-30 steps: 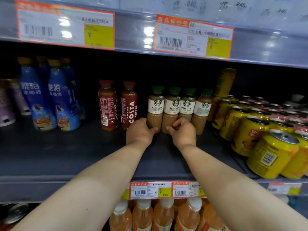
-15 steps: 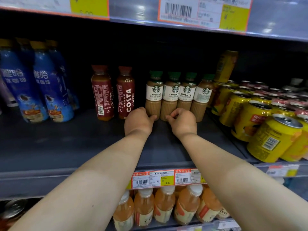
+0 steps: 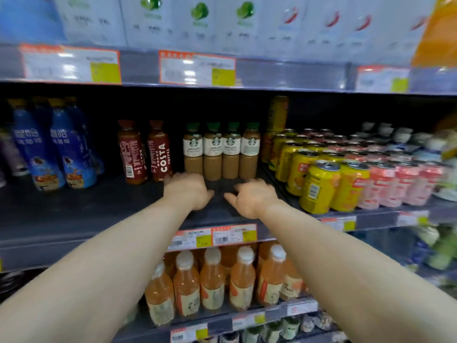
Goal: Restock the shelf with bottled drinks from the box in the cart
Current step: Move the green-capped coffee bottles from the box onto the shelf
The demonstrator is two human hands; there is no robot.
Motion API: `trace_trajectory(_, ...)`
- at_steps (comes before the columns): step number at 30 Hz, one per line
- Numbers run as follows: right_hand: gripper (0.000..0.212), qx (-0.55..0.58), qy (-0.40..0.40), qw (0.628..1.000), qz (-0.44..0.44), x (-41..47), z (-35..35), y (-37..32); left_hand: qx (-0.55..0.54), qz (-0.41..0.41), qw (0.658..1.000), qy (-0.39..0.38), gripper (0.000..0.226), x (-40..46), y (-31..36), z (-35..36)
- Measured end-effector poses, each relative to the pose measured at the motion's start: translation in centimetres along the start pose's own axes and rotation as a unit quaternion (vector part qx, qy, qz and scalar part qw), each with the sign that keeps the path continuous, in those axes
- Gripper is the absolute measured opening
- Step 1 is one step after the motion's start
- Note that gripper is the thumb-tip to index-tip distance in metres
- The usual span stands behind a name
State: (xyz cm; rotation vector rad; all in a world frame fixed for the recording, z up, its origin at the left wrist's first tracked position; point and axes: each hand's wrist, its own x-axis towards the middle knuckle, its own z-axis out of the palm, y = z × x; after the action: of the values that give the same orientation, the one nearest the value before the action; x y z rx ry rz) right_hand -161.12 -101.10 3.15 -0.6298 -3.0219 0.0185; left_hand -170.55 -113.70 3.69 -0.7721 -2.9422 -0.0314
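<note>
Several Starbucks latte bottles (image 3: 220, 154) with green caps stand in a row at the back middle of the dark shelf (image 3: 99, 209). My left hand (image 3: 189, 191) hovers palm down just in front of the leftmost one, fingers apart, holding nothing. To its right, my right hand (image 3: 252, 196) is also empty with fingers spread, a little in front of the row. Neither hand touches a bottle. The box and the cart are out of view.
Two red Costa bottles (image 3: 146, 152) stand left of the lattes and blue bottles (image 3: 54, 147) further left. Yellow cans (image 3: 319, 184) and pink cans (image 3: 385, 186) fill the right side. Orange drink bottles (image 3: 212, 280) sit on the shelf below.
Both hands have let go of the latte bottles and drawn back toward me, fingers spreading. The camera has tilted up, showing the upper shelf.
</note>
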Motion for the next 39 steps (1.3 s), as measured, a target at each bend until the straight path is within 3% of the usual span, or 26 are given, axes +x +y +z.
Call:
trace_trajectory(4,0.058,-0.001,0.097,0.995,-0.023,-7.7,-1.9,5.0,-0.025,0.065,0.978,0.197,0.043,-6.0,6.6,-1.8)
trace_trajectory(7,0.058,-0.026,0.110,0.993,-0.014,-14.8,-2.2,11.6,-0.081,0.133,0.960,0.233,0.040,-11.3,14.6,-1.8)
trace_trajectory(14,0.067,-0.063,0.040,0.980,0.182,-31.1,-1.3,31.4,-0.106,0.307,0.936,0.140,0.048,-22.2,37.1,-0.2)
trace_trajectory(23,0.067,-0.027,0.003,0.918,0.397,-45.1,1.5,50.5,-0.095,0.490,0.865,0.048,0.054,-30.8,61.1,1.5)
trace_trajectory(34,0.070,-0.007,-0.020,0.850,0.526,-46.3,7.0,72.8,-0.092,0.568,0.817,-0.024,0.063,-24.3,82.7,8.5)
trace_trajectory(39,0.065,0.028,-0.050,0.850,0.523,-44.4,11.7,79.2,-0.072,0.569,0.817,-0.062,0.068,-20.2,89.0,14.1)
